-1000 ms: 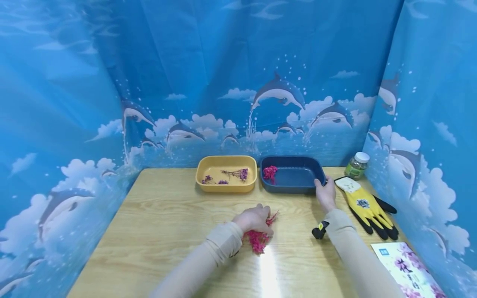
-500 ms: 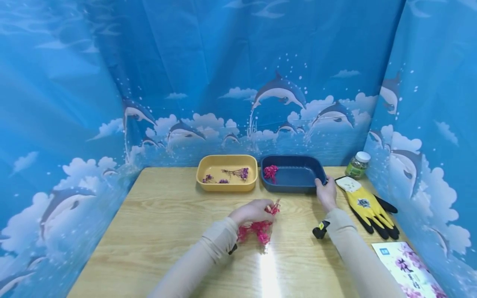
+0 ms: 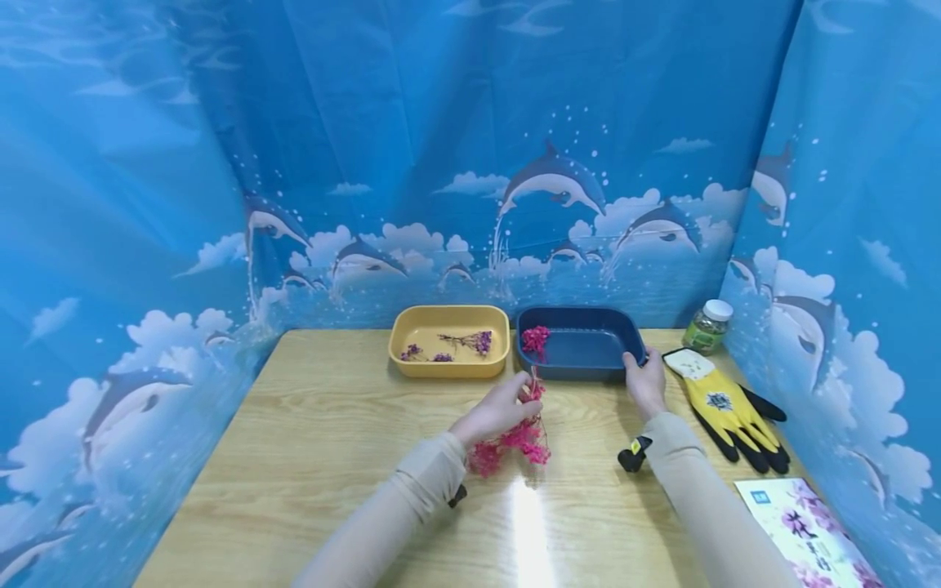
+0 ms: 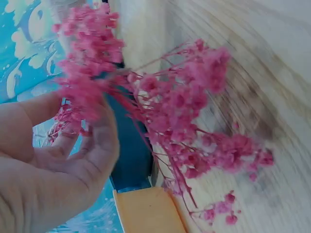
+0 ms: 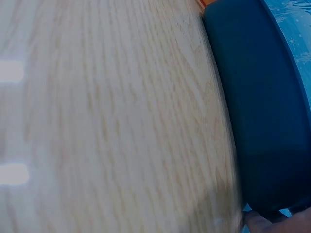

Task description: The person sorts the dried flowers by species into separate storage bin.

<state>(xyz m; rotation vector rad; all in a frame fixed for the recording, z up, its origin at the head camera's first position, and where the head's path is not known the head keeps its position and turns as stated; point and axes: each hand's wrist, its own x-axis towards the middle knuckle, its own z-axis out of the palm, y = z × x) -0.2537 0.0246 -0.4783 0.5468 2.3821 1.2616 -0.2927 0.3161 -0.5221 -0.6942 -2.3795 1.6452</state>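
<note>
My left hand (image 3: 498, 410) pinches a sprig of pink dried flowers (image 3: 528, 439) in front of the navy-blue tray (image 3: 577, 372). In the left wrist view, thumb and fingers close on the pink clusters (image 4: 177, 114), and thin branches spread away to the right. My right hand (image 3: 644, 384) grips the tray at its right end; the right wrist view catches only fingertips (image 5: 277, 224) at the corner of the tray's wall (image 5: 265, 111). Inside the tray, at its left end, lies another pink flower bunch (image 3: 535, 340).
A yellow tray (image 3: 450, 370) with purple dried sprigs (image 3: 481, 342) stands left of the blue one. On the right are a white-capped jar (image 3: 707, 327), a yellow and black glove (image 3: 724, 404) and a floral printed sheet (image 3: 801, 527). A dolphin-print curtain (image 3: 412, 147) surrounds the table.
The left hand has lifted the pink sprig from the tabletop and carried it forward, towards the blue tray. The right hand has stayed on the tray's right end.
</note>
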